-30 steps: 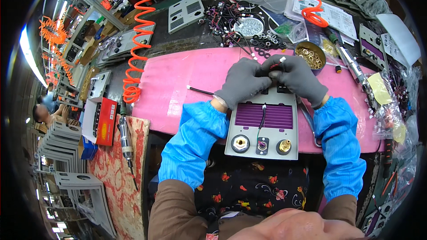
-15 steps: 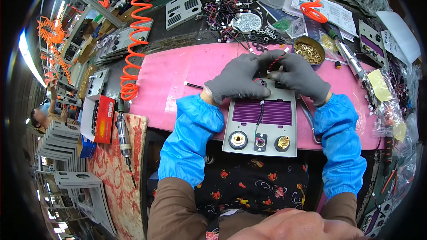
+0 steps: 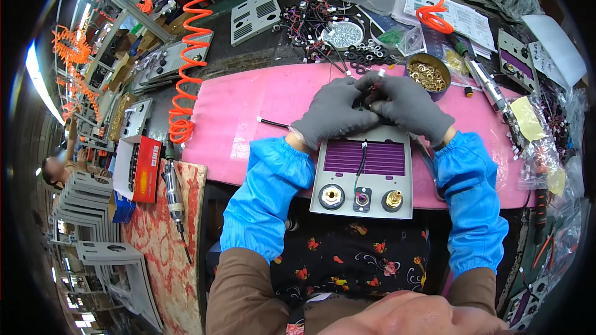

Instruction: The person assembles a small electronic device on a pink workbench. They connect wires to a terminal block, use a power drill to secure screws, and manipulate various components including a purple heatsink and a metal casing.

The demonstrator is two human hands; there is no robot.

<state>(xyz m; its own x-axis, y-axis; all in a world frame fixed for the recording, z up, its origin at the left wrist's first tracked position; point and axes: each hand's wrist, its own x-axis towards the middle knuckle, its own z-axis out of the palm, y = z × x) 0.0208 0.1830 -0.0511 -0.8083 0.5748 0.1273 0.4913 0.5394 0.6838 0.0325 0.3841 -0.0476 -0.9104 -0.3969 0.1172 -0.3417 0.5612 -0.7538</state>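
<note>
Curled inward and drawn together at left hand [image 3: 332, 110] and right hand [image 3: 411, 107]; cannot tell whether pinching anything or merely touching. Hidden between gloves: exact contact, plus most of a dark reddish wire [image 3: 376, 82], hard to make out; topped by white connector [image 3: 381, 73] just beyond grip. Covered too: far end of grey panel [image 3: 338, 181]. Lying directly below grip toward the body, long axis running away from the body up under the gloves, near end with brass fitting [image 3: 394, 199] jutting past edge of pink mat [image 3: 242, 118]. Reaching forward from either side in blue sleeves [image 3: 267, 198], converging at grip, backs of gloves upward
</note>
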